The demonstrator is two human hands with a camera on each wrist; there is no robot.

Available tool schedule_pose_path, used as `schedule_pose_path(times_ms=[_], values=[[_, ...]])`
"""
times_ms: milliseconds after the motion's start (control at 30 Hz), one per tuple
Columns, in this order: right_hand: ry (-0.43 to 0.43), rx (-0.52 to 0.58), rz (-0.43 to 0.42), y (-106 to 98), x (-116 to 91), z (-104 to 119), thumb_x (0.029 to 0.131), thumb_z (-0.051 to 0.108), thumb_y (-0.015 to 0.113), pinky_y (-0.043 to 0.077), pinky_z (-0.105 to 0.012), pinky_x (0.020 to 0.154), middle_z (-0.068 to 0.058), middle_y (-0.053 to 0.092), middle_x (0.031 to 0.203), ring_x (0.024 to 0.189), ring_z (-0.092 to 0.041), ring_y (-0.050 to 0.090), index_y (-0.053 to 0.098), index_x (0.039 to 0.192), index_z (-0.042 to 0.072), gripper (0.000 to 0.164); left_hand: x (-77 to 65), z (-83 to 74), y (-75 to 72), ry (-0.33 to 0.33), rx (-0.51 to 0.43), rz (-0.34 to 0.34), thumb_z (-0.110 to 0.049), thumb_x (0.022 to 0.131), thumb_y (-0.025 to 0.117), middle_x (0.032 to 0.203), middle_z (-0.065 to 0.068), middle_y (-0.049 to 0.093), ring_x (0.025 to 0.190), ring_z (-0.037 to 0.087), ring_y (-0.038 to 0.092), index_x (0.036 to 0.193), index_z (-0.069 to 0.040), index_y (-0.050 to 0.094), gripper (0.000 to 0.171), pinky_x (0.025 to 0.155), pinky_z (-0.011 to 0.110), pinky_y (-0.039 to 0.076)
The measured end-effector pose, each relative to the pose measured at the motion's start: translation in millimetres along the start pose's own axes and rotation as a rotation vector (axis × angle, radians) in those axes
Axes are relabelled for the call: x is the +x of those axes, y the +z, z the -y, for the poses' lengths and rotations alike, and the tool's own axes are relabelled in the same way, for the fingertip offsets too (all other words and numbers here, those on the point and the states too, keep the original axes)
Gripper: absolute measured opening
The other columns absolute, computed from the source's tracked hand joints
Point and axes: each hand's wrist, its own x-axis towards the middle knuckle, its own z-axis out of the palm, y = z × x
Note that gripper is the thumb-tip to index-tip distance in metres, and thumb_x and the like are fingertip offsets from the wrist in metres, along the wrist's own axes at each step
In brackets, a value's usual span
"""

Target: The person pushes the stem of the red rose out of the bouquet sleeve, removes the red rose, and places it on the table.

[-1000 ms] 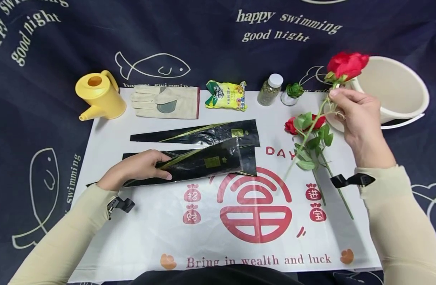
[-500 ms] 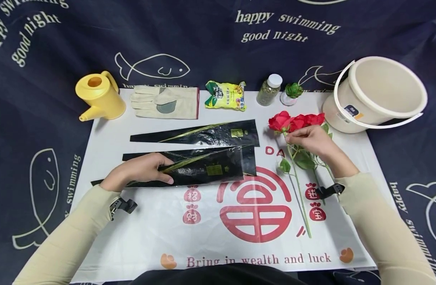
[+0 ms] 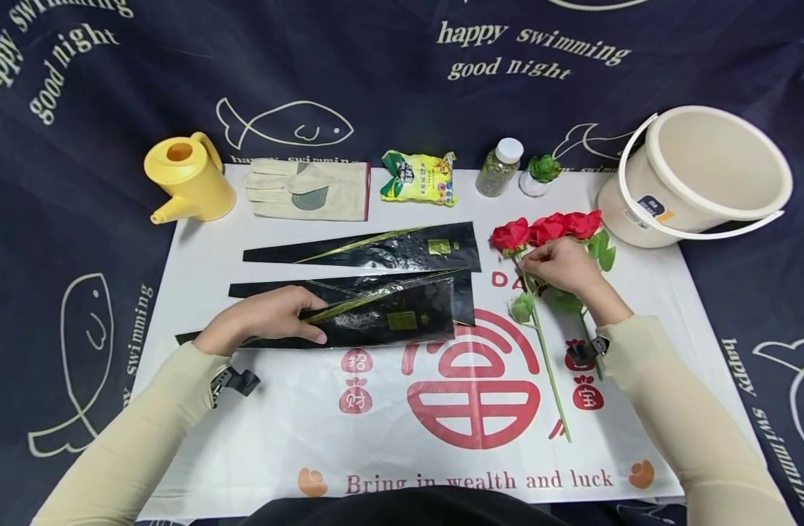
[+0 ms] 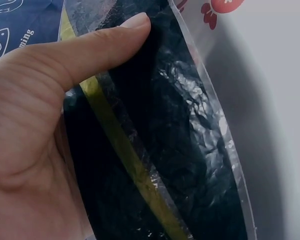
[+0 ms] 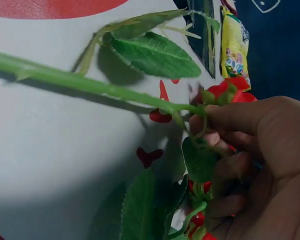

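Note:
My left hand [image 3: 277, 314] grips a black flower sleeve [image 3: 395, 314] with a gold stripe and clear edge; in the left wrist view the thumb [image 4: 110, 47] lies across its front. Another black sleeve [image 3: 464, 299] lies partly beneath it, and a third sleeve [image 3: 362, 248] lies just behind. On the right, my right hand [image 3: 569, 267] pinches the green stem [image 5: 105, 90] of a red rose [image 3: 510, 235] just below the bloom. Two more red roses [image 3: 566, 226] lie beside it, their stems partly hidden by the hand.
Along the back stand a yellow watering can [image 3: 190, 179], work gloves [image 3: 307, 190], a yellow packet [image 3: 418, 177], a white-capped jar [image 3: 500, 168] and a small potted plant [image 3: 541, 175]. A cream bucket [image 3: 645, 157] stands at the back right of the white printed table cover [image 3: 296, 431].
My right hand has brought the rose down from beside the bucket to the left of the other two roses. The sleeve in my left hand has been lowered toward the table.

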Motion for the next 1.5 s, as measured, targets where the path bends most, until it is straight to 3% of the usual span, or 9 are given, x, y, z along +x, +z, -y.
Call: schedule_pose_path(times_ms=[167, 333, 533, 800, 967, 1100, 1200, 1367, 1500], values=[[0.005, -0.034, 0.014, 2.0, 1.3, 3.6, 0.084, 0.025, 0.070, 0.041, -0.035, 0.051, -0.003, 0.068, 0.076, 0.060, -0.021, 0.053, 0.075, 0.093, 0.007, 0.021, 4.6, -1.1, 2.3, 0.004, -0.011, 0.006, -0.028, 0.083, 0.072, 0.069, -0.010, 0.056, 0.056, 0.005, 0.043, 0.097, -0.032, 0.068, 0.015, 0.066, 0.029, 0.042], [-0.009, -0.038, -0.049, 6.2, 3.6, 0.8, 0.084, 0.024, 0.070, 0.040, -0.036, 0.051, -0.002, 0.066, 0.069, 0.059, -0.021, 0.052, 0.075, 0.087, 0.007, 0.018, 8.9, -2.4, 4.5, 0.010, -0.009, 0.015, -0.029, 0.083, 0.073, 0.063, -0.008, 0.051, 0.054, 0.005, 0.041, 0.093, -0.030, 0.068, 0.012, 0.064, 0.028, 0.041], [-0.010, -0.034, -0.104, 8.1, 5.9, 0.2, 0.083, 0.025, 0.071, 0.040, -0.036, 0.054, -0.003, 0.067, 0.071, 0.061, -0.021, 0.054, 0.075, 0.086, 0.008, 0.018, 10.7, -3.9, 4.9, 0.008, -0.011, 0.024, -0.028, 0.083, 0.073, 0.072, -0.010, 0.060, 0.057, 0.006, 0.045, 0.098, -0.032, 0.069, 0.016, 0.066, 0.029, 0.043], [0.003, 0.005, -0.151, 7.2, 7.3, 8.0, 0.084, 0.026, 0.070, 0.038, -0.037, 0.046, -0.005, 0.065, 0.067, 0.049, -0.021, 0.052, 0.074, 0.091, 0.005, 0.022, 11.4, -3.4, 5.3, 0.029, 0.001, 0.025, -0.027, 0.083, 0.072, 0.080, -0.014, 0.065, 0.059, 0.006, 0.048, 0.102, -0.031, 0.069, 0.020, 0.067, 0.030, 0.044], [0.005, -0.049, -0.198, 5.5, 7.7, 15.0, 0.085, 0.028, 0.068, 0.039, -0.037, 0.047, -0.009, 0.069, 0.080, 0.058, -0.022, 0.055, 0.075, 0.096, 0.005, 0.026, 11.5, -2.7, 6.4, 0.036, -0.006, 0.030, -0.028, 0.083, 0.072, 0.082, -0.013, 0.065, 0.058, 0.006, 0.048, 0.104, -0.031, 0.069, 0.021, 0.067, 0.030, 0.044], [-0.090, -0.071, -0.278, 2.0, -0.9, 32.9, 0.087, 0.033, 0.065, 0.039, -0.037, 0.049, -0.007, 0.069, 0.088, 0.065, -0.022, 0.056, 0.074, 0.100, 0.009, 0.029, 12.9, -2.4, 7.6, 0.036, -0.005, 0.029, -0.028, 0.083, 0.072, 0.081, -0.014, 0.065, 0.058, 0.006, 0.048, 0.103, -0.032, 0.069, 0.020, 0.067, 0.030, 0.044], [-0.257, 0.051, -0.204, 5.5, -10.7, 54.3, 0.089, 0.034, 0.064, 0.043, -0.034, 0.055, 0.000, 0.068, 0.094, 0.070, -0.016, 0.057, 0.071, 0.110, 0.013, 0.031, 15.1, -2.8, 9.3, 0.037, -0.002, 0.034, -0.029, 0.083, 0.072, 0.084, -0.015, 0.065, 0.062, 0.005, 0.051, 0.103, -0.031, 0.069, 0.020, 0.069, 0.029, 0.045], [-0.493, 0.322, 0.117, 28.9, -30.9, 86.6, 0.090, 0.030, 0.064, 0.045, -0.033, 0.059, 0.005, 0.065, 0.099, 0.080, -0.012, 0.057, 0.060, 0.125, 0.021, 0.036, 21.0, -6.4, 12.3, 0.066, 0.028, 0.037, -0.029, 0.083, 0.072, 0.080, -0.015, 0.063, 0.064, 0.005, 0.052, 0.099, -0.027, 0.069, 0.016, 0.069, 0.028, 0.045], [-0.533, 0.310, 0.137, 52.3, -45.5, 97.3, 0.090, 0.031, 0.064, 0.040, -0.029, 0.051, 0.009, 0.061, 0.077, 0.063, -0.011, 0.051, 0.068, 0.109, 0.024, 0.021, 22.1, -7.9, 15.3, 0.056, 0.054, 0.035, -0.032, 0.084, 0.071, 0.078, -0.011, 0.062, 0.063, 0.009, 0.051, 0.098, -0.026, 0.068, 0.016, 0.067, 0.032, 0.044]])
